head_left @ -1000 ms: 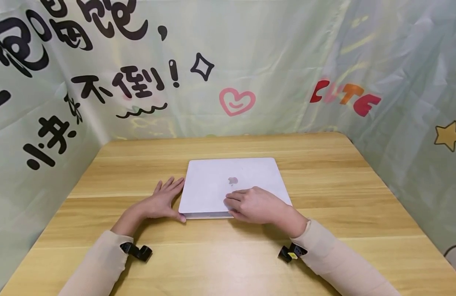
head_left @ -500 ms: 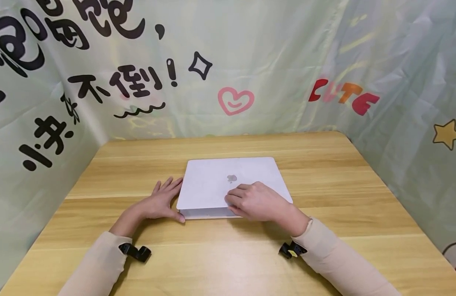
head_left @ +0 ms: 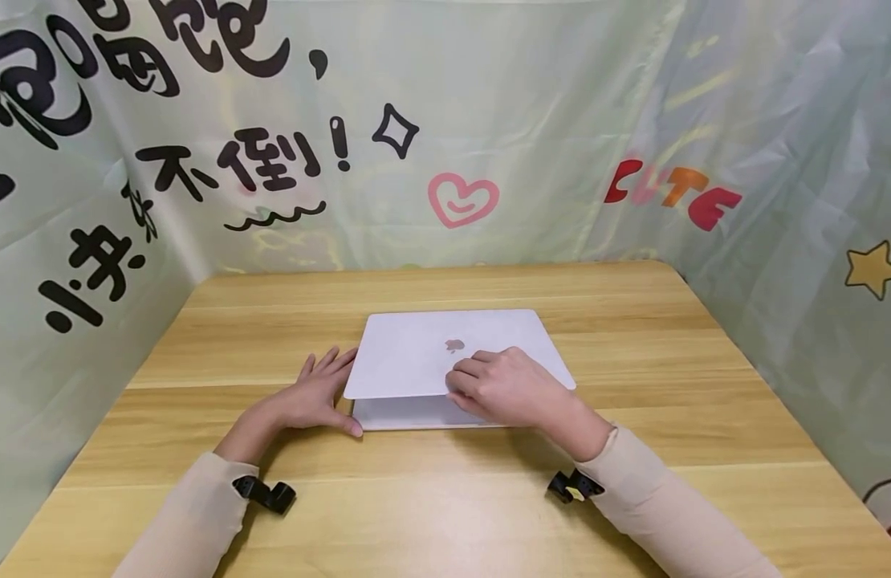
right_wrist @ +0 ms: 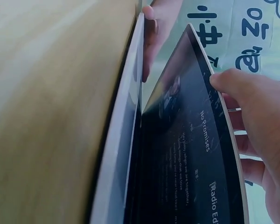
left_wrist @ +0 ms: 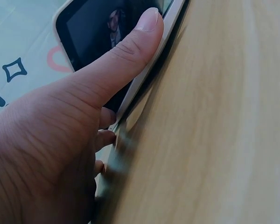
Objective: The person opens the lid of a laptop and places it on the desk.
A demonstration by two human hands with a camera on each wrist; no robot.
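A silver laptop (head_left: 409, 353) lies on the wooden table with its lid partly raised, the hinge away from the person. My right hand (head_left: 514, 389) pinches the lid's front edge: thumb on the screen side, fingers on the outer face. Beside the laptop's left edge my left hand (head_left: 308, 401) has its fingers spread, and its thumb touches the front left corner of the base (head_left: 398, 415). In the right wrist view the lit screen (right_wrist: 177, 154) shows white text on black. Part of the lid's front edge is hidden behind the right hand.
A wooden table (head_left: 445, 514) surrounds the laptop on every side. Behind and beside it hang pale green fabric sheets (head_left: 547, 120) with printed lettering, a heart and a star. Each sleeve carries a small black wrist camera (head_left: 272, 494).
The right hand has lifted the lid's front edge, widening the gap above the base. That hand has risen and shifted slightly right and away. The left hand stays at the corner.
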